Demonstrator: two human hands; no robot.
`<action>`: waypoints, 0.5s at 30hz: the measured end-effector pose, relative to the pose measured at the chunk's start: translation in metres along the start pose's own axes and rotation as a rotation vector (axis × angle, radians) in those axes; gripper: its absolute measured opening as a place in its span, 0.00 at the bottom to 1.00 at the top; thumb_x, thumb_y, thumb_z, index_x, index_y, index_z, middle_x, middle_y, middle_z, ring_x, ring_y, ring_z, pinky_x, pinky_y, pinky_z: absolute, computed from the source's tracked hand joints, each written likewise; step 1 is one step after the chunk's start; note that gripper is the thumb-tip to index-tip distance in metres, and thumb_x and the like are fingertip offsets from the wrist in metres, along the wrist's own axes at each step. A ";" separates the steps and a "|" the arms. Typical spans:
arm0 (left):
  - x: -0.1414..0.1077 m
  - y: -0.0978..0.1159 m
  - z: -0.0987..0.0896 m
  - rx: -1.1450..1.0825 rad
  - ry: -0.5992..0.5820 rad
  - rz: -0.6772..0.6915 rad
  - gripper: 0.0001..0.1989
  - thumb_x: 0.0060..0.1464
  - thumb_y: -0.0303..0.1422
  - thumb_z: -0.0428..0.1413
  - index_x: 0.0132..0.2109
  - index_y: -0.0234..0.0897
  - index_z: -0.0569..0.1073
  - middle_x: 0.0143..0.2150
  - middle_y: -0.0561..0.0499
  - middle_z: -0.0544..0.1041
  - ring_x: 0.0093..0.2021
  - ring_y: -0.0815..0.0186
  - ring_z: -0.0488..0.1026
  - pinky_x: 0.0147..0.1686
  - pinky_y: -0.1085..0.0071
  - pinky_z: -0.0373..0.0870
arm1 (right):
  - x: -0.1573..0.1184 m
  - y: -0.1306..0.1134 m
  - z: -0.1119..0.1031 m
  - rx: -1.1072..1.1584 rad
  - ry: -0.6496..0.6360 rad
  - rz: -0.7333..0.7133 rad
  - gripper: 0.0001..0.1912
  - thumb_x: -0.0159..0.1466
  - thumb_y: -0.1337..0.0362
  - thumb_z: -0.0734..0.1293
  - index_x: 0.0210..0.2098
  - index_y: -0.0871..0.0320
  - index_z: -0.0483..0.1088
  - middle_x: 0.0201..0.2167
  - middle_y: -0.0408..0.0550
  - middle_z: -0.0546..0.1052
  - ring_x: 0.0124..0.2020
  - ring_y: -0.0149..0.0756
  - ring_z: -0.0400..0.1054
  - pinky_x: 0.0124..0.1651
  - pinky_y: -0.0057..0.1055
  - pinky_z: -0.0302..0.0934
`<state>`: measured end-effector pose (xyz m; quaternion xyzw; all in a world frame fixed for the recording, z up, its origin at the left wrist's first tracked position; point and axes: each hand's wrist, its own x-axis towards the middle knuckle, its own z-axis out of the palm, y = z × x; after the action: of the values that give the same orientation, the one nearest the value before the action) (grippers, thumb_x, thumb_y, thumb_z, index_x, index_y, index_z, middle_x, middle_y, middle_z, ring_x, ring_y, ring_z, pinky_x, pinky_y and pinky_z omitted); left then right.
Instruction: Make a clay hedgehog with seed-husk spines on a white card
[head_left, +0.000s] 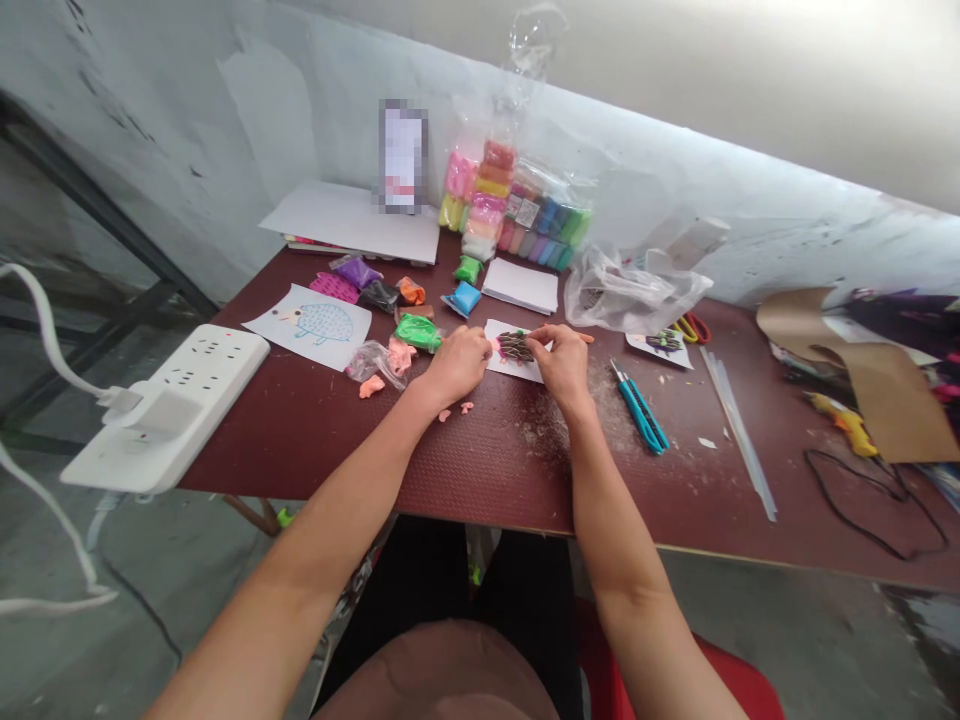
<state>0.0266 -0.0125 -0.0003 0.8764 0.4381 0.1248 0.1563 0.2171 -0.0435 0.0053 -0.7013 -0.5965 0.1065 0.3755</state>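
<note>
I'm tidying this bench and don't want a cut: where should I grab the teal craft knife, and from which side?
Grip the teal craft knife around the middle of its handle, coming from the near side. It lies flat and diagonal, its narrow metal tip pointing away toward the wall, so the lower end is nearest the right hand and the fingers likely stay clear of the tip.

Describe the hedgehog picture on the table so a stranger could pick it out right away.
At the left end of the dark red table, find the white power strip. Just past it lies a slanted white sheet printed with a hedgehog covered in blue spines. Unlike the small card between the left hand and right hand, it has no dark shape stuck on it.
</note>
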 end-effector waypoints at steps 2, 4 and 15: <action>0.000 0.001 0.000 -0.007 0.000 -0.007 0.15 0.63 0.22 0.52 0.46 0.32 0.84 0.48 0.40 0.80 0.50 0.55 0.74 0.52 0.62 0.71 | 0.001 0.000 0.001 -0.015 -0.008 0.004 0.04 0.58 0.68 0.70 0.29 0.55 0.79 0.34 0.49 0.81 0.41 0.44 0.75 0.55 0.42 0.65; 0.000 0.001 -0.001 -0.012 -0.001 -0.012 0.15 0.63 0.22 0.52 0.45 0.32 0.84 0.48 0.40 0.80 0.50 0.55 0.74 0.52 0.62 0.71 | 0.002 0.000 0.002 -0.022 -0.025 0.002 0.05 0.58 0.68 0.70 0.29 0.55 0.79 0.34 0.49 0.81 0.41 0.44 0.75 0.55 0.42 0.65; -0.001 0.003 -0.003 -0.022 -0.018 -0.020 0.15 0.62 0.21 0.52 0.44 0.32 0.84 0.47 0.40 0.80 0.51 0.55 0.74 0.52 0.62 0.71 | 0.005 0.001 0.005 -0.078 -0.066 0.014 0.05 0.59 0.66 0.70 0.29 0.55 0.80 0.35 0.50 0.82 0.45 0.46 0.76 0.58 0.43 0.64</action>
<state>0.0270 -0.0139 0.0036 0.8712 0.4442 0.1201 0.1713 0.2162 -0.0370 0.0022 -0.7158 -0.6073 0.1087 0.3271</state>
